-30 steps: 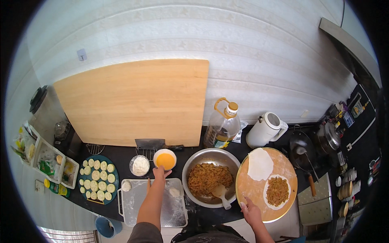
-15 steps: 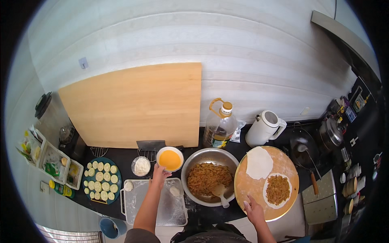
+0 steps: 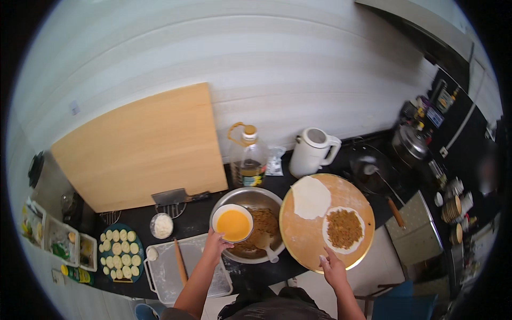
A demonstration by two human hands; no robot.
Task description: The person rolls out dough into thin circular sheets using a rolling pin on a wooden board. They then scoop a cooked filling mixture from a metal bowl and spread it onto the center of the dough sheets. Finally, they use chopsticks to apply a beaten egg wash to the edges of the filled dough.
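My left hand [image 3: 214, 246] grips the rim of a small white bowl of beaten egg [image 3: 233, 224], orange-yellow, over the left part of a steel mixing bowl [image 3: 278, 204]. That bowl holds brown shredded filling [image 3: 262, 221] with a spatula [image 3: 271, 254] resting in it, partly hidden by the egg bowl. At the near edge of a round wooden board [image 3: 301, 242], my right hand [image 3: 335, 268] is empty, its floury fingers apart and the index finger stretched out. Close by, filling lies spread on a round dough sheet [image 3: 345, 230]; a bare dough sheet [image 3: 311, 198] lies farther back.
Left of the steel bowl are a floured tray [image 3: 209, 280] with a rolling pin [image 3: 180, 261], a cup of flour [image 3: 161, 226], a cleaver [image 3: 172, 197] and a plate of sliced pale rounds [image 3: 121, 254]. Behind stand an oil jug [image 3: 248, 160] and a white kettle [image 3: 314, 152]; a wok [image 3: 368, 168] is right.
My left hand has carried the egg bowl rightward, from beside the steel bowl to over it. The view has turned right. The rolling pin on the tray has come into sight.
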